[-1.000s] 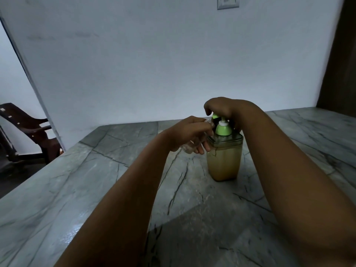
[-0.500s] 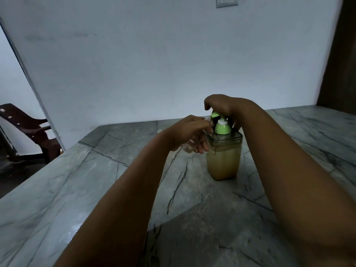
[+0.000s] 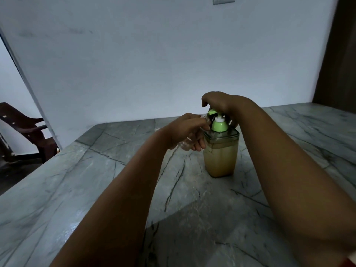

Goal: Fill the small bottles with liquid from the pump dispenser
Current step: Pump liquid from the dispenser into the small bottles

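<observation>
A clear, square-sided pump dispenser (image 3: 220, 151) stands upright on the grey veined stone worktop (image 3: 96, 180), nearer its far edge than the near one and a little right of the middle. Its body is filled to about 2 thirds with a cloudy yellowish liquid, and a light green collar with a white stem rises from the clear lid. No brand, label or writing can be read on it. The right hand (image 3: 221, 105) is arched over the green pump head (image 3: 212, 112), fingers curled down together onto it from above, with the thumb side hidden behind the collar. The left hand (image 3: 187, 130) sits just beside the dispenser on its left, fingers wrapped closed around 1 small clear bottle (image 3: 184, 145); only the bottle's lower end shows below the palm, and its mouth, close to the pump spout, is hidden by the fingers, so whether liquid is going in cannot be told. Both forearms are bare. Past the worktop's left edge stands a dark brown chair (image 3: 23, 130), and a pale switch plate (image 3: 224, 0) sits high on the white wall behind.
</observation>
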Demonstrator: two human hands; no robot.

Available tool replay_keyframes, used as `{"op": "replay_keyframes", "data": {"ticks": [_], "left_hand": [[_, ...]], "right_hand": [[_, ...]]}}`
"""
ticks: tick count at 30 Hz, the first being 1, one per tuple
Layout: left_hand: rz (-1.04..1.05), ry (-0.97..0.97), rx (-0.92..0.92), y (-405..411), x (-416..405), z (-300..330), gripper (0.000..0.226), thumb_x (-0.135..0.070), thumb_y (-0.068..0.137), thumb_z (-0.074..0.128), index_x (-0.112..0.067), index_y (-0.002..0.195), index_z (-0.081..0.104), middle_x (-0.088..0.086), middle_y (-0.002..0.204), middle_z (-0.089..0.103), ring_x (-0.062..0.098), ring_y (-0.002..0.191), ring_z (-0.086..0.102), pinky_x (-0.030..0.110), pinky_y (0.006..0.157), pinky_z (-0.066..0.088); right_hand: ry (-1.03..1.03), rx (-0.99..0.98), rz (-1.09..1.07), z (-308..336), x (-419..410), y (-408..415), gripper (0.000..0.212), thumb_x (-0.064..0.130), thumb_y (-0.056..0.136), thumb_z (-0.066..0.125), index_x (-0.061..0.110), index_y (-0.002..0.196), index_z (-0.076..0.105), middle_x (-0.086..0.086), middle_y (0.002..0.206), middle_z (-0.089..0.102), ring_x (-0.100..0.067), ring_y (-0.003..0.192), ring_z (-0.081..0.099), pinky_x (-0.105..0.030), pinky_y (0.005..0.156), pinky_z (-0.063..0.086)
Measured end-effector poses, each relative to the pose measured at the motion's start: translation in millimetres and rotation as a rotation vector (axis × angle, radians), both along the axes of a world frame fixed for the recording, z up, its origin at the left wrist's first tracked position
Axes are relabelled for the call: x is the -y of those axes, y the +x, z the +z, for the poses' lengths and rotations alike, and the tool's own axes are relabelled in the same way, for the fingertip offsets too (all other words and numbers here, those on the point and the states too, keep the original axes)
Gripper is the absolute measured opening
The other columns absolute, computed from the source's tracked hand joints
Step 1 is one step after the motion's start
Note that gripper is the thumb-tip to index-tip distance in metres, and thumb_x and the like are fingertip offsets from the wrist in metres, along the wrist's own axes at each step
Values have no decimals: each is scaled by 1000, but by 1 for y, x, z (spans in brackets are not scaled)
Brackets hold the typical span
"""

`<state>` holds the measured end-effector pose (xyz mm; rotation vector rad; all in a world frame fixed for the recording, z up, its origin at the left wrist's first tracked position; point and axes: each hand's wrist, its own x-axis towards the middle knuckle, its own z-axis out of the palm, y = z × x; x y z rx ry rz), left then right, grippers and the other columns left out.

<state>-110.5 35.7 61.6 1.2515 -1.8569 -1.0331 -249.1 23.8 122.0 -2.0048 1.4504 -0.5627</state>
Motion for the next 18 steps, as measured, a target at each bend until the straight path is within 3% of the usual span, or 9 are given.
{"op": "replay_keyframes", "data": {"ticks": [2,4,7,9,12,14,16,17,18], "left_hand": [[-8,-10,-1,0,1,-1,35,-10,91,45,-14,64,68,25,68,64,29,53,60,26,53,50],[-18,-14,4,0,0,0,38,-12,90,45,-17,61,69,27,69,64,30,54,60,27,55,50],[-18,-15,13,0,1,-1,36,-16,87,47,-19,59,70,26,69,64,29,54,61,28,56,49],[-8,-9,10,0,2,-1,29,-19,85,49,-17,64,69,27,70,64,29,54,60,28,56,49],[7,-11,18,-1,1,-1,22,-16,90,47,-8,76,62,27,71,63,28,52,59,27,53,48],[6,-7,24,-2,0,0,21,-12,92,45,-5,79,61,25,70,63,27,52,59,26,53,48],[-1,-11,28,-2,-1,0,22,-11,92,45,-5,78,60,24,69,64,27,51,60,26,53,49],[0,-15,31,-2,-1,0,23,-11,92,45,-5,76,60,23,68,64,27,51,60,26,53,49],[2,-18,37,-2,-1,1,24,-11,92,45,-5,74,60,23,68,64,26,51,60,26,53,49]], "right_hand": [[-3,-27,-10,-1,-1,0,12,17,97,35,7,93,41,-9,73,40,-21,58,36,-34,61,43],[-24,-51,-23,-4,-2,5,24,3,93,35,7,70,32,-8,63,29,-17,53,23,-32,62,48],[-41,-76,-13,-8,7,7,31,0,89,36,12,62,27,-6,62,26,-18,53,19,-22,51,24],[-66,-124,6,-11,10,8,30,2,87,37,14,61,29,-6,65,28,-18,54,21,-24,52,21],[-81,-92,15,-7,4,7,20,3,90,35,12,73,35,-6,65,27,-17,54,21,-23,53,21],[-49,0,-19,-3,0,3,13,11,96,34,6,92,45,-12,73,44,-21,58,33,-26,57,31],[-52,38,-30,0,9,1,34,13,95,33,-8,111,55,-23,101,64,-26,69,43,-29,64,38],[-112,73,-54,0,14,2,41,15,91,34,-12,110,58,-23,107,67,-25,70,48,-28,65,41],[-182,111,-100,0,18,4,45,21,84,35,-8,102,65,-16,100,72,-24,72,55,-27,67,45]]}}
